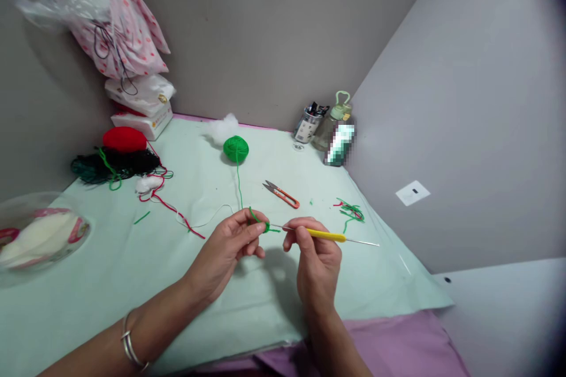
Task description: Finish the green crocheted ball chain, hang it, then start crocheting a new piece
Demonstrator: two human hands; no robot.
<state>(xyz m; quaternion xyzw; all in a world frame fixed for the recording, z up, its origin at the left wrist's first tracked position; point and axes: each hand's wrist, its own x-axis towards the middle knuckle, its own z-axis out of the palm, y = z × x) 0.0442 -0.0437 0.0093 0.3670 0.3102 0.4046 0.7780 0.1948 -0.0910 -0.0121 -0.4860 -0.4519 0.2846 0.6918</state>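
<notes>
Her left hand (232, 242) pinches a small green yarn loop (266, 227) while her right hand (315, 254) grips a yellow-handled crochet hook (328, 236) poked into it.

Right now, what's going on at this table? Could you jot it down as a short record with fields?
left hand: left hand pinches a small green crochet piece
right hand: right hand holds a yellow-handled crochet hook, tip at the piece
yarn: a green strand runs up to the green yarn ball
near the hands: orange snips, lying shut
right side: green yarn scraps
left side: red yarn ball above a dark yarn tangle
surface: pale green cloth
back corner: jar and bottle
</notes>
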